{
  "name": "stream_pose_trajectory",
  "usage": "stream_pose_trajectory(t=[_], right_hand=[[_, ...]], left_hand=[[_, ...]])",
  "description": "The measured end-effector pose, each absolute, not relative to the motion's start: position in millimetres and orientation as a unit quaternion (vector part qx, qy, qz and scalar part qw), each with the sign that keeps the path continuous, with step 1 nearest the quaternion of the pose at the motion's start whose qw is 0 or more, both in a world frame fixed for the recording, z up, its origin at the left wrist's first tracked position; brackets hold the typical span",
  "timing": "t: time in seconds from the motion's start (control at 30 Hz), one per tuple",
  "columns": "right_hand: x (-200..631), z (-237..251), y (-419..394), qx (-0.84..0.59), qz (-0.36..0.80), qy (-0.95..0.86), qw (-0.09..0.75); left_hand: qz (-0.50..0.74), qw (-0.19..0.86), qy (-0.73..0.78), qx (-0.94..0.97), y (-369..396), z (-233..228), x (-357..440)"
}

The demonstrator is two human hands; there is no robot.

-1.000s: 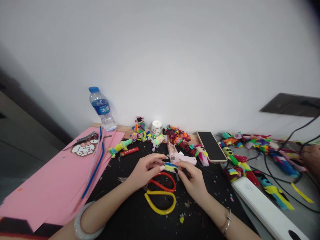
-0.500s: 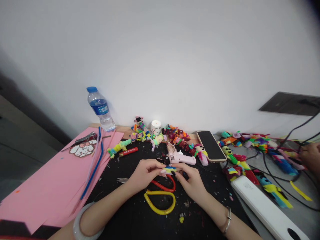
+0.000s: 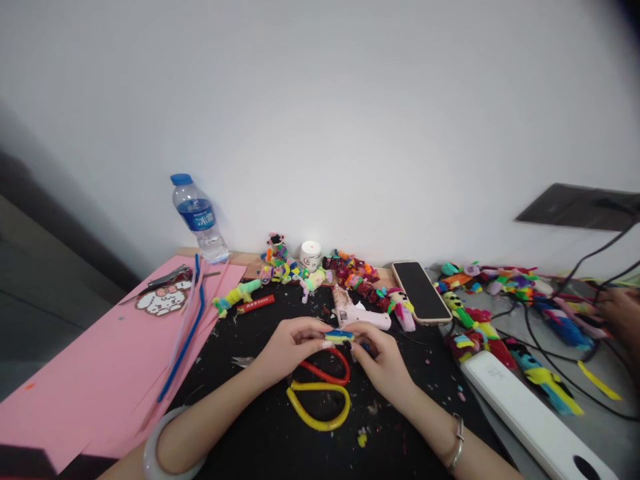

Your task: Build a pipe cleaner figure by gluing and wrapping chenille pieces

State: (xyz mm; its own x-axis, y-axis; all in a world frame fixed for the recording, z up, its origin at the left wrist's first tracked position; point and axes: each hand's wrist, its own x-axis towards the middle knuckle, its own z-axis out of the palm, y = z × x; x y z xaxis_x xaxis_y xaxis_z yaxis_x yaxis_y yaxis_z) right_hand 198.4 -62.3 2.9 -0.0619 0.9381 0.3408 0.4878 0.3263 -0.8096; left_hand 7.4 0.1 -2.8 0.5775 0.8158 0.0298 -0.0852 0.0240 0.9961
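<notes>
Pinching a small yellow-and-blue fuzzy piece (image 3: 339,337) between them above the red-and-yellow scissors (image 3: 320,390) mid-mat, the left hand (image 3: 287,347) and right hand (image 3: 381,360) seem to be shaping it, so any further turning calls for steady fingertip grip.

Small yellow-blue piece (image 3: 339,337) pinched between left hand (image 3: 290,347) and right hand (image 3: 381,363), frame centre, above scissors (image 3: 320,393).

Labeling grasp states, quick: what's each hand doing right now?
Left hand: closed, pinching the left end of the small blue-and-yellow fuzzy piece.
Right hand: closed, pinching its right end.
</notes>
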Motion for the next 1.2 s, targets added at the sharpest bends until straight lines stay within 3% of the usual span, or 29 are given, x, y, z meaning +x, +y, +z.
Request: stream_pose_trajectory(t=[0.67, 0.97, 1.2], right_hand=[[196.5, 7.6, -61.1, -0.507, 0.253, -0.701, 0.433], [198.5, 5.0, -62.0, -0.537, 0.255, -0.687, 0.418], [200.2, 4.2, -60.4, -0.508, 0.212, -0.712, 0.436]], left_hand=[[0.365, 0.524, 0.298, 0.710, 1.0, 0.3, 5.5], [0.377, 0.594, 0.270, 0.657, -1.0, -0.6, 6.5], [0.373, 0.602, 0.329, 0.625, 0.2, 1.4, 6.0]])
